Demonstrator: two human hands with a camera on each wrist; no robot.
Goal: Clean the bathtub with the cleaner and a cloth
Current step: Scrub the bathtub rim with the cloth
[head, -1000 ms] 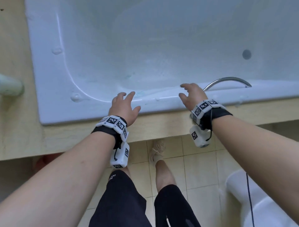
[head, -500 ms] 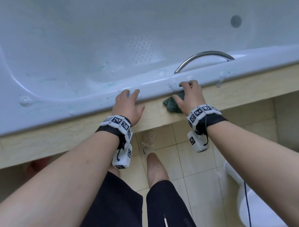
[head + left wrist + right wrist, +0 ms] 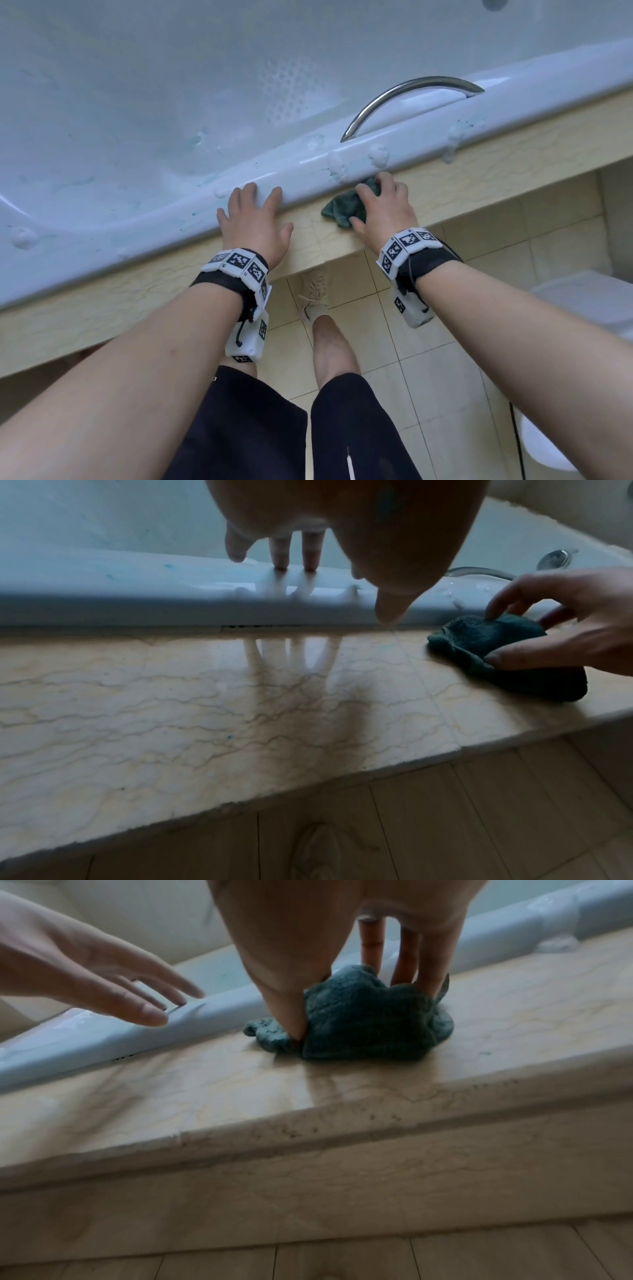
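Observation:
The white bathtub [image 3: 308, 164] fills the top of the head view, its rim dotted with foam blobs [image 3: 376, 156] and faint blue cleaner streaks. A crumpled dark green cloth [image 3: 342, 207] [image 3: 496, 653] [image 3: 369, 1020] lies on the beige marble ledge [image 3: 479, 171], right against the rim. My right hand [image 3: 383, 205] [image 3: 565, 620] [image 3: 325, 920] grips the cloth, thumb on its near side and fingers over its far side. My left hand [image 3: 253, 219] [image 3: 342, 520] [image 3: 85, 969] is spread flat, fingertips resting on the tub rim. No cleaner bottle is in view.
A curved chrome grab handle [image 3: 411, 92] rises from the rim just beyond my right hand. Below the ledge are beige floor tiles [image 3: 359, 308], my legs and one shoe. A white toilet [image 3: 582, 301] stands at the lower right.
My right hand came down from the tub rim to the ledge and now holds the green cloth. My left hand stays on the rim. The head view has moved closer to the ledge.

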